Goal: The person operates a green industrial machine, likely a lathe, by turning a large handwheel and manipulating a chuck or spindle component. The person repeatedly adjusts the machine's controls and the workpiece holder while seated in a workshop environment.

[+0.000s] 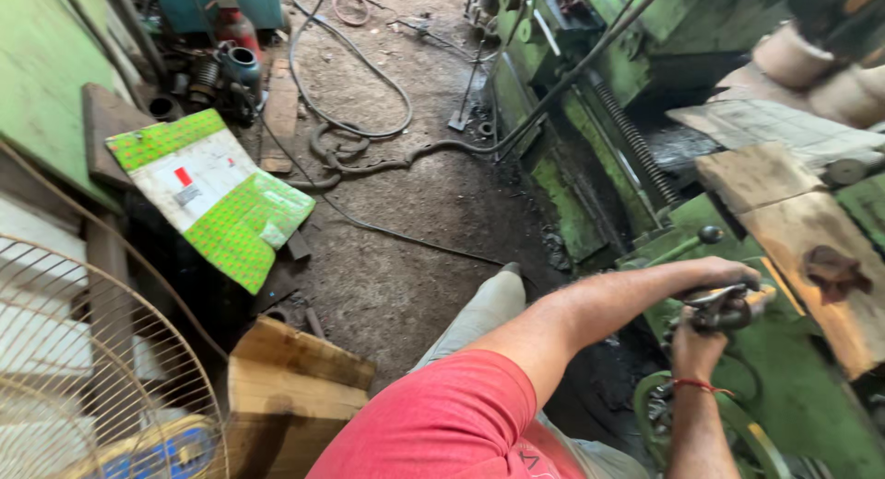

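My left hand (737,278) reaches across from my red-sleeved shoulder and curls over a dark metal handle (724,308) on the green lathe (793,396). My right hand (696,339), with a red thread around its wrist, comes up from below and grips the same handle. The handle's pale end sticks out to the right, beside a worn wooden board (802,221) lying on the machine. A black ball-ended lever (710,233) stands just above my hands. A green handwheel (659,401) sits under my right forearm.
My leg in pale trousers (484,308) stands on the dirty concrete floor (415,193). Hoses and cables (369,138) snake across it. A green and white carton (212,198), a wooden box (295,387) and a wire fan guard (83,368) stand at the left.
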